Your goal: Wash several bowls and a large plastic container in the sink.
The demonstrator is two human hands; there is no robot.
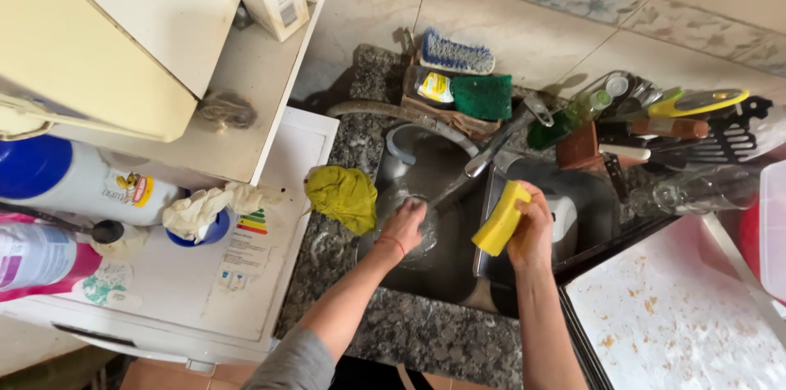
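Glass (pixel 413 226), clear and wet, sits low in the sink (pixel 446 275) under my left hand (pixel 405 225), whose fingers curl round it from above, while my right hand (pixel 532 230) clamps the yellow sponge (pixel 501 216) over the sink's right half, just beside the metal pan (pixel 491 226) I think stands on edge there. My worry starts nearest me: the grip on the glass looks loose and wet, so it could slide out and crack against the steel or the granite counter (pixel 417 333) edge. Water from the tap (pixel 491 153) seems to fall close to my left wrist, and splash could run over the front edge. At the sink's left rim the yellow-green cloth (pixel 344 198) is bunched and could drop in. Farther back, by the counter's rear edge, the green scouring pad (pixel 485 95), detergent bottle (pixel 430 85) and scrub brush (pixel 457 53) crowd together, and the utensil rack (pixel 696 128) at the far right corner is heaped; a careless elbow could tip something out.
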